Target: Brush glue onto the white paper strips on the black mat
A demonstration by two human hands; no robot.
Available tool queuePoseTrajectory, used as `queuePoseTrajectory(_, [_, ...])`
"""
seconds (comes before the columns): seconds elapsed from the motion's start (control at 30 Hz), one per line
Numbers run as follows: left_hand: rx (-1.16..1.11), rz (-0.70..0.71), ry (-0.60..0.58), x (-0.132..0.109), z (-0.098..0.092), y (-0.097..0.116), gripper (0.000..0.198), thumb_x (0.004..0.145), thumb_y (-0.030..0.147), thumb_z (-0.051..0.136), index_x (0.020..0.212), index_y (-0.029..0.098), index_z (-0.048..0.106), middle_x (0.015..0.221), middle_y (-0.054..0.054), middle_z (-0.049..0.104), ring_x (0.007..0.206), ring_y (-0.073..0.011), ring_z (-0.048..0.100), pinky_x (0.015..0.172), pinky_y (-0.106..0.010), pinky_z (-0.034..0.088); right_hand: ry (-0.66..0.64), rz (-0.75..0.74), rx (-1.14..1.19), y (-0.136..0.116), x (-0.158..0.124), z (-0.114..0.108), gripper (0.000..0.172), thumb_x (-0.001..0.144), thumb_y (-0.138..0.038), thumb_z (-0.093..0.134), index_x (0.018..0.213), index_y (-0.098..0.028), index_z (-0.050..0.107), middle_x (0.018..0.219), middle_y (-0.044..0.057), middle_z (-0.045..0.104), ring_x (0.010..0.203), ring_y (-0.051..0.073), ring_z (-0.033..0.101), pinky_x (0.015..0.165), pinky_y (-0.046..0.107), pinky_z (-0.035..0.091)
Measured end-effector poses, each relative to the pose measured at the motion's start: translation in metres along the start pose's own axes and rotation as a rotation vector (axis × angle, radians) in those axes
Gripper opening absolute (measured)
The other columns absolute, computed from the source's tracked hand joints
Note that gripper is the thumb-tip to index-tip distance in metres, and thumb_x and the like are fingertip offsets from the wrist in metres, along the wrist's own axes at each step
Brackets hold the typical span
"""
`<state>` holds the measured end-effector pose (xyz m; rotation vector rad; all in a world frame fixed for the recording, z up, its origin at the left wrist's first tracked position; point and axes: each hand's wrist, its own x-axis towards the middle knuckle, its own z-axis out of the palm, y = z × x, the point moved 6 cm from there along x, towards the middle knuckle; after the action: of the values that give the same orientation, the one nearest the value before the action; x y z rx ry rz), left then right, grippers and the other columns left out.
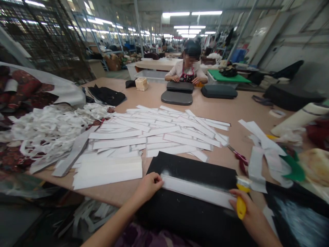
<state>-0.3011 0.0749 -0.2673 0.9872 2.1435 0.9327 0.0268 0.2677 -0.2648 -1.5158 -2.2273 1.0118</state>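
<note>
A white strip (197, 190) lies across a black board (195, 171) at the table's near edge. My left hand (149, 185) is closed in a pinch on the strip's left end. My right hand (250, 214) is wrapped round the yellow handle of a brush (241, 200), whose head rests at the strip's right end. Red-handled scissors (240, 159) lie just beyond the board's right corner.
Several cut white strips (159, 133) are spread over the brown table (226, 109), with a neat stack (108, 169) at near left and a tangle of scraps (48, 128) farther left. A person (187, 70) works opposite behind dark grey pads (177, 97). A cream roll (298, 118) lies right.
</note>
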Motion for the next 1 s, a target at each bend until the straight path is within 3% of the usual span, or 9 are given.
queuePoseTrajectory(0.3, [0.116, -0.06, -0.101, 0.006, 0.001, -0.004, 0.017, 0.072, 0.029, 0.052, 0.067, 0.016, 0.061, 0.063, -0.001, 0.06, 0.059, -0.0139, 0.053, 0.056, -0.024, 0.035, 0.033, 0.038, -0.067, -0.008, -0.003, 0.002, 0.039, 0.063, -0.053, 0.051, 0.091, -0.026, 0.059, 0.073, 0.002, 0.066, 0.063, 0.023, 0.064, 0.06, 0.03, 0.048])
queuePoseTrajectory(0.63, [0.277, -0.066, -0.045, 0.001, 0.002, 0.004, 0.011, 0.073, 0.025, 0.052, 0.066, 0.017, 0.057, 0.066, -0.001, 0.058, 0.063, -0.0141, 0.053, 0.057, -0.023, 0.031, 0.065, -0.036, -0.151, -0.01, -0.003, 0.007, 0.034, 0.069, -0.046, 0.049, 0.094, -0.025, 0.058, 0.081, 0.004, 0.067, 0.063, 0.022, 0.064, 0.06, 0.03, 0.048])
queuePoseTrajectory(0.83, [0.416, -0.017, -0.032, 0.0, 0.007, 0.003, 0.015, 0.079, 0.027, 0.046, 0.07, 0.018, 0.055, 0.069, -0.001, 0.057, 0.064, -0.0148, 0.053, 0.059, -0.024, 0.032, 0.176, -0.136, -0.185, -0.02, -0.016, 0.01, 0.029, 0.079, -0.028, 0.04, 0.104, -0.02, 0.055, 0.092, 0.006, 0.065, 0.081, 0.021, 0.063, 0.071, 0.031, 0.05])
queuePoseTrajectory(1.0, [0.442, 0.012, -0.051, 0.006, 0.011, -0.01, 0.02, 0.079, 0.035, 0.044, 0.071, 0.02, 0.055, 0.068, 0.0, 0.059, 0.064, -0.0157, 0.055, 0.059, -0.024, 0.035, 0.278, -0.211, -0.311, -0.03, -0.023, 0.011, 0.036, 0.075, -0.007, 0.037, 0.105, -0.018, 0.054, 0.093, 0.007, 0.063, 0.088, 0.02, 0.061, 0.077, 0.033, 0.05])
